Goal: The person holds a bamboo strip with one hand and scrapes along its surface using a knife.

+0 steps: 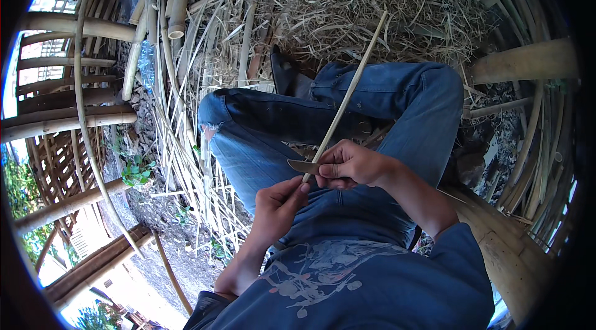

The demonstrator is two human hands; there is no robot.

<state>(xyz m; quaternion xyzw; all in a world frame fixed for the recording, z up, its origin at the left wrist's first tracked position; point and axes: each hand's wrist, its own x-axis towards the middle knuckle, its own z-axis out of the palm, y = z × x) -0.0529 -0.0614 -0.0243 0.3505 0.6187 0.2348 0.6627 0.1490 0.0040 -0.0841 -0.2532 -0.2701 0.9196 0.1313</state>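
Observation:
A long, pale bamboo strip (352, 88) slants from my lap up and away to the right, past my crossed legs. My left hand (277, 206) pinches its near end between thumb and fingers. Just beyond, my right hand (349, 165) grips a knife, its handle hidden inside the fist. The short, curved knife blade (302, 167) points left and lies across the strip, close to my left fingertips. Fingers of the right hand also sit around the strip under the blade; whether they press on it I cannot tell.
Thin bamboo strips (186, 137) lie heaped at my left, and curly shavings (372, 19) cover the ground ahead. Thick bamboo poles (81, 24) stand at the left. A bamboo trunk (509, 249) lies by my right side. A clear plastic bottle (147, 63) rests among poles.

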